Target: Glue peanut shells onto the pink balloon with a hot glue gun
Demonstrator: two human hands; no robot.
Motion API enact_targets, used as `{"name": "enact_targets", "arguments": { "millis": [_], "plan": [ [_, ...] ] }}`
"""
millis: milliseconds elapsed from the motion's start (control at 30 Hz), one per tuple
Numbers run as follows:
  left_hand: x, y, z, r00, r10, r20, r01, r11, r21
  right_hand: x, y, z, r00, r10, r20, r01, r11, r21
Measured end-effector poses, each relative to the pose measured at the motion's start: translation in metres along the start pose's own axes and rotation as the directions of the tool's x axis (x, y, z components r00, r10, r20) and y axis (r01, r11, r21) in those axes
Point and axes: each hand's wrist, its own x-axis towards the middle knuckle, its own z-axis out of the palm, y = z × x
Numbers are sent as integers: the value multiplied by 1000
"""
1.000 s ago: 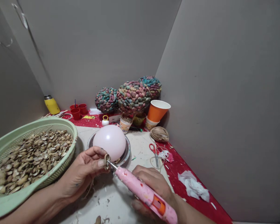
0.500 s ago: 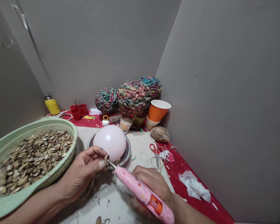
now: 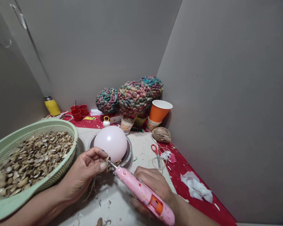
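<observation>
My left hand (image 3: 88,169) pinches a small peanut shell (image 3: 108,160) between thumb and fingertips, in front of a white balloon (image 3: 111,142). The balloon rests in a round grey dish (image 3: 130,153). Wrapped around a pink hot glue gun (image 3: 138,190), my right hand (image 3: 155,182) is closed, its lower fingers partly hidden behind the gun. The metal nozzle of the gun meets the shell at my left fingertips. On the left stands a green plastic basket (image 3: 75,138) holding a heap of peanut shells (image 3: 35,160).
Several balls of coloured shells (image 3: 135,96) stand at the back beside an orange paper cup (image 3: 159,112). Right of the dish lie a twine ball (image 3: 161,134), red-handled scissors (image 3: 157,153) and a crumpled tissue (image 3: 196,186). Red cups (image 3: 76,115) and a yellow bottle (image 3: 52,106) stand back left.
Almost nothing differs. The rear of the glue gun has shifted very slightly left and down, its nozzle staying at the shell.
</observation>
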Motion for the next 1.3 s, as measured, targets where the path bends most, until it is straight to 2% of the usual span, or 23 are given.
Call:
{"name": "enact_targets", "arguments": {
  "millis": [567,800,1300],
  "plan": [
    [1,1,0,1000,13,7,-13,1000,19,-2,0,-1,1000,4,2,-4,999,-40],
    [1,-3,-5,999,13,41,-15,999,31,1,-1,-3,1000,9,5,-9,998,-63],
    [1,0,-2,996,15,83,-15,1000,-3,4,-5,-6,1000,1,-12,-2,995,-104]
  ]
}}
